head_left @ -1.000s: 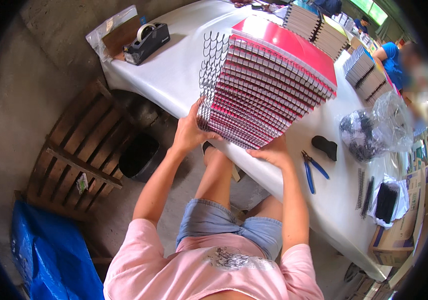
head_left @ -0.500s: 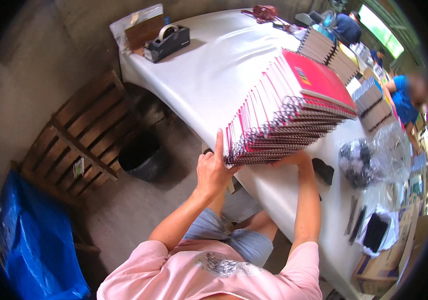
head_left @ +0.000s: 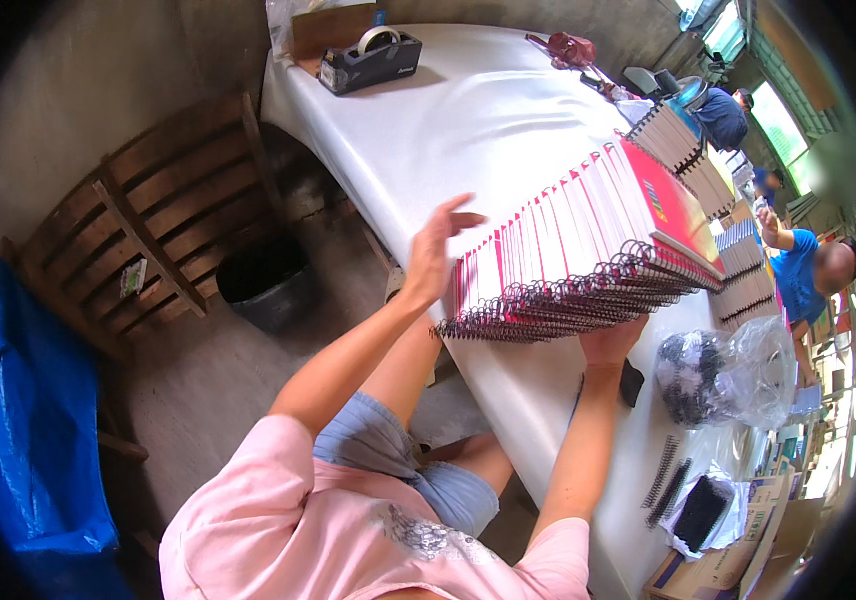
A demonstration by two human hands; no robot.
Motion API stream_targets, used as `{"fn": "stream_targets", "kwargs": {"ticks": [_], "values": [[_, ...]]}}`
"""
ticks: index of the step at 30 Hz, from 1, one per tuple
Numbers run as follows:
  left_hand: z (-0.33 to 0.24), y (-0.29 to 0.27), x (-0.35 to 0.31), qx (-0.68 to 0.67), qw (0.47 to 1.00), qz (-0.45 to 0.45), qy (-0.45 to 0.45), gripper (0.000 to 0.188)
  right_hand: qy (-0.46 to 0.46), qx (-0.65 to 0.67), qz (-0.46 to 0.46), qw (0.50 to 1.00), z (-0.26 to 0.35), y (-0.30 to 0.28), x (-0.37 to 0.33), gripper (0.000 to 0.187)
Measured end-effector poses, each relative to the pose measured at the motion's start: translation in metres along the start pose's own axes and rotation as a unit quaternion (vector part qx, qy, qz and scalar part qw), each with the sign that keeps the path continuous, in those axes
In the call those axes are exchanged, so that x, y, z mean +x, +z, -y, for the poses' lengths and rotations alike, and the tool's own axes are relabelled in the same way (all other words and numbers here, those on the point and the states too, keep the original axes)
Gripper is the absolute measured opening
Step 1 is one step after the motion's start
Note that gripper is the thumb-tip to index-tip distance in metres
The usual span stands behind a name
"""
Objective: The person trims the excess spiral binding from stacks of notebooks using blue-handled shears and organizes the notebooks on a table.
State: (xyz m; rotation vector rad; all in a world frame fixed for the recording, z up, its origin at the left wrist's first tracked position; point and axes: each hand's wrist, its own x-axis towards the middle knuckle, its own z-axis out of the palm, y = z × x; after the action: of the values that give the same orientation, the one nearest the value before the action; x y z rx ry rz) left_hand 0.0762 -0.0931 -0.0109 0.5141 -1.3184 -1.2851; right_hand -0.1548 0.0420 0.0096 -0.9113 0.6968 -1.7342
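Note:
A tall stack of red spiral-bound notebooks leans across the near part of the white-covered table. Its black coils face me, and the red cover of the end notebook shows at the upper right. My left hand is at the stack's left end, fingers stretched out and apart; whether its palm touches the pages I cannot tell. Against the coil side, low on the right, rests my right hand, its fingers hidden by the notebooks.
Beyond the stack stand more bound notebooks. A tape dispenser sits at the far left. To the right lie a clear bag of black coils, loose coils and a cardboard box. A co-worker in blue is farther right.
My left hand has come off the stack's lower corner and risen with its fingers spreading. My right hand stays at the coil side. The view has shifted, and the stack's pages look more fanned.

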Motion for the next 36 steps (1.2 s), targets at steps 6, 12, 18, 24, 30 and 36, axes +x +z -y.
{"fn": "stream_targets", "kwargs": {"ticks": [6, 12, 18, 24, 30, 36], "values": [[0.036, 0.021, 0.003, -0.011, 0.992, 0.046, -0.117, 0.092, -0.052, 0.023, -0.141, 0.988, -0.026, 0.002, 0.004, 0.046], [0.030, 0.016, 0.007, 0.036, 0.992, 0.007, -0.117, 0.080, -0.051, -0.042, -0.138, 0.988, -0.027, 0.015, 0.006, 0.044], [0.030, 0.019, 0.011, 0.047, 0.985, 0.070, -0.150, 0.080, -0.104, -0.016, -0.218, 0.970, -0.010, 0.008, 0.002, 0.051], [-0.052, 0.025, 0.043, -0.014, 0.969, 0.082, 0.231, 0.083, -0.170, 0.076, -0.142, 0.972, 0.031, 0.083, 0.010, 0.094], [-0.040, 0.061, 0.035, -0.134, 0.954, 0.159, 0.217, 0.100, -0.179, -0.004, -0.249, 0.952, 0.025, 0.079, 0.007, 0.108], [-0.046, 0.043, 0.036, -0.189, 0.957, 0.090, 0.203, 0.102, -0.140, -0.100, -0.099, 0.980, 0.028, 0.078, 0.020, 0.094]]}}
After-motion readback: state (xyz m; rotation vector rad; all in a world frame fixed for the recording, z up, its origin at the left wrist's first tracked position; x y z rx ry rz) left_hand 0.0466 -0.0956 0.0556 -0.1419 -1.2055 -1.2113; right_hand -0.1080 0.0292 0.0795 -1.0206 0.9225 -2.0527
